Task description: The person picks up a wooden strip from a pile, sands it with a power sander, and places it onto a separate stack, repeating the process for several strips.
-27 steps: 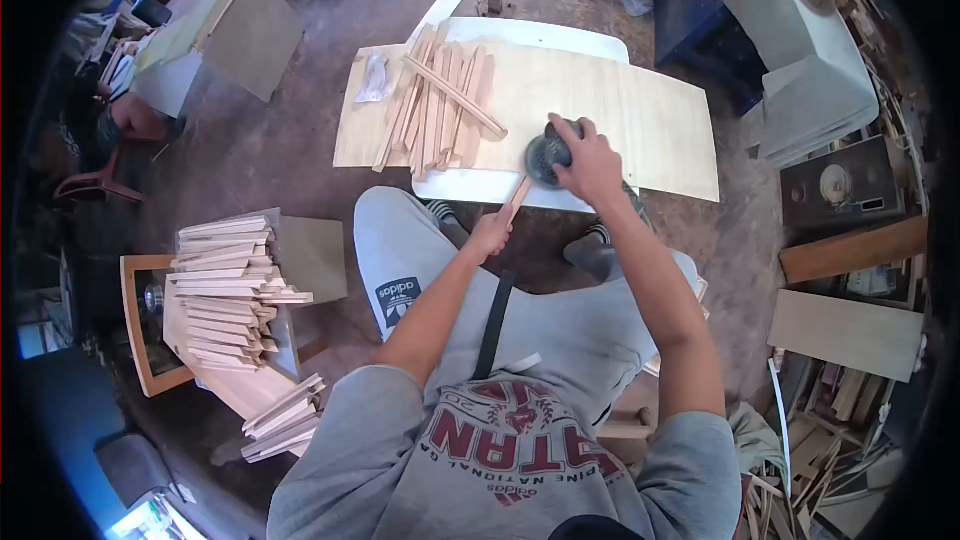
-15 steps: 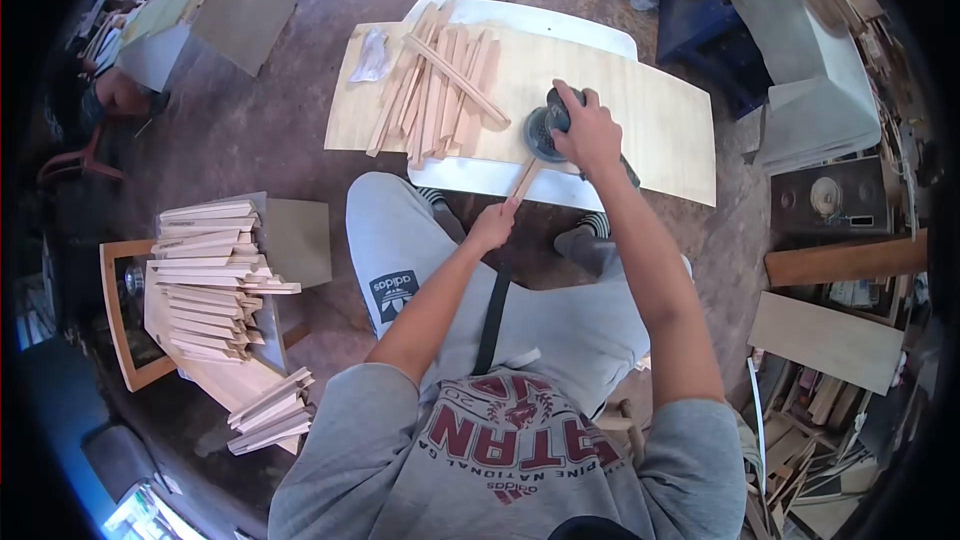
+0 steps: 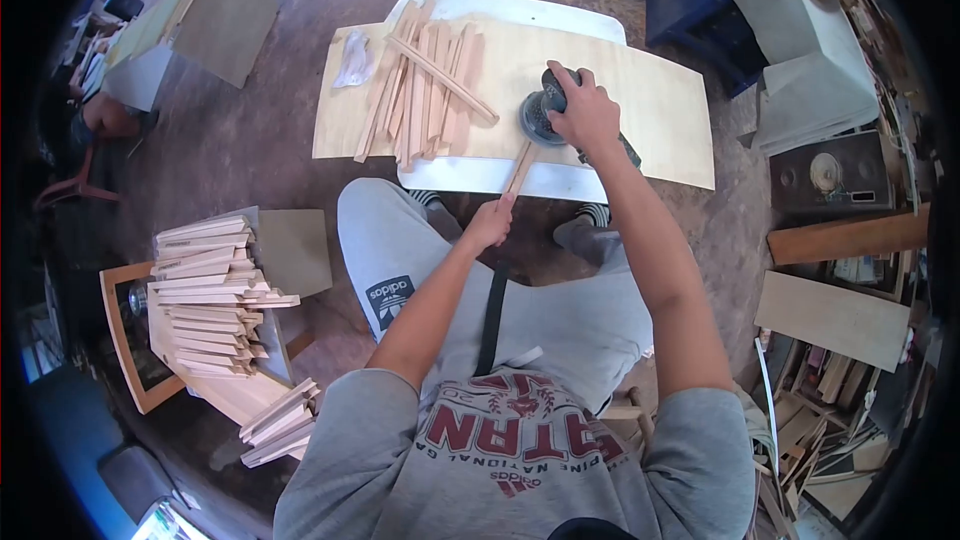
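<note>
Gripping a wooden strip (image 3: 519, 168), the left hand (image 3: 489, 222) could lose it if the sander (image 3: 537, 119), clasped by the right hand (image 3: 588, 118) at one o'clock, catches.

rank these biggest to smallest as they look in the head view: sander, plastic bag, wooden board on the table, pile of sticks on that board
1. Wooden board
2. Pile of sticks
3. Sander, partly covered by the right hand
4. Plastic bag
</note>
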A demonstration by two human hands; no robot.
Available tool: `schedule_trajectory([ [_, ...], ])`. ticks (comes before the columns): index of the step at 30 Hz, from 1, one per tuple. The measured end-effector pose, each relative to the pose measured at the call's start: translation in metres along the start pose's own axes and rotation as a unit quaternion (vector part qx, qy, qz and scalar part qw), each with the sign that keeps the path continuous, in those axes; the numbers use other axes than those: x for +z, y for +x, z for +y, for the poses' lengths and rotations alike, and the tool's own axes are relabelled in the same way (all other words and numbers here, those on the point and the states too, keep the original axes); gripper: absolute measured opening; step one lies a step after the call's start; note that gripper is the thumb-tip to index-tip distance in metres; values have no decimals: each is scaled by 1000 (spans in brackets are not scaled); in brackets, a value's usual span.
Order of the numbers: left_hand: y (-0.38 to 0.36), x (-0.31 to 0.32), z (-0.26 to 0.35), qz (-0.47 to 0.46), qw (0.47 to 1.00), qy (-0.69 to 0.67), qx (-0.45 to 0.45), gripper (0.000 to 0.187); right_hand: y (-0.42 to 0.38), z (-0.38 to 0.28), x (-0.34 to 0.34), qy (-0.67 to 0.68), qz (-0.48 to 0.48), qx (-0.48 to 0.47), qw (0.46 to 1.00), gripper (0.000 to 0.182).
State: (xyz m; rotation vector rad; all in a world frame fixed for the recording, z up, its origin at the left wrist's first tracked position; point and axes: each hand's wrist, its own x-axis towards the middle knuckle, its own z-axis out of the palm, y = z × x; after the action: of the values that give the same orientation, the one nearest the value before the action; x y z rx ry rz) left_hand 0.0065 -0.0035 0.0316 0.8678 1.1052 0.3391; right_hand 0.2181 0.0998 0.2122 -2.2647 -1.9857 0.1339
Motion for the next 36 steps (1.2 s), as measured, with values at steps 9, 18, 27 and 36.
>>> schedule_trajectory([
  [9,-1,3,1,-8,1000,-1,-5,65,-79,-19,2,39,-15,-63,997,91],
  [18,-2,-3,4,-34,999,-3,-23,62,6,11,4,11,30,-13,999,82],
  [27,-12,3,7,-48,998,-32,-28,60,-81,-24,-1,49,10,-105,993,88],
  [36,-12,-5,3,-36,998,-26,-36,60,-8,2,-1,13,3,-41,999,86],
])
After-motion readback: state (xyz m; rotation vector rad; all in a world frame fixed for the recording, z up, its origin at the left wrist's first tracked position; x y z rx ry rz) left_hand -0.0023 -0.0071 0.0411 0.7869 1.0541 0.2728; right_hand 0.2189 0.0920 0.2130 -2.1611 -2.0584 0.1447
